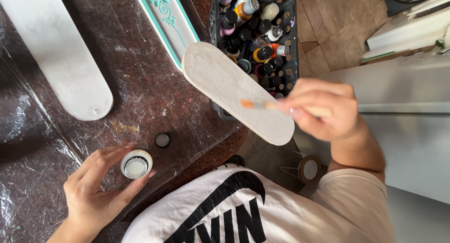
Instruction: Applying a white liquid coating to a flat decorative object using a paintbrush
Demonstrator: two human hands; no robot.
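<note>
A dark brown desk (140, 83) under a wrinkled sheet of clear plastic fills the left and middle of the view, with a tiled floor (323, 32) beyond its edge at the upper right. On the desk at the upper left lies a long white board with a rounded end (61, 55), and near the top centre lies a narrower white board with a teal rim and a teal flower relief (168, 18).

A black plastic crate (288, 41) stands at the desk's far edge, packed with small paint bottles (262, 32) standing upright, caps in black, white, orange and silver. An unpainted, pale oval board (234, 93) slants from just in front of the crate out past the desk's edge, over the floor; what bears it up cannot be made out from here.

The right hand (323, 109) is closed around a wooden-handled brush (281, 105), fingers pinched together on the handle, and the brush's orange ferrule and tip are over the pale board's surface. The hand and brush are blurred, so whether the bristles touch the wood is uncertain.

The left hand (101, 186) rests on the desk at the lower left, thumb and fingers clamped around a small open white paint bottle (136, 164) that stands upright on the plastic. Just beside it, to the right, lies a small round black cap (162, 140), apart from the bottle. Lower right, a brown roll of tape (310, 169) shows beside the person's white shirt.
</note>
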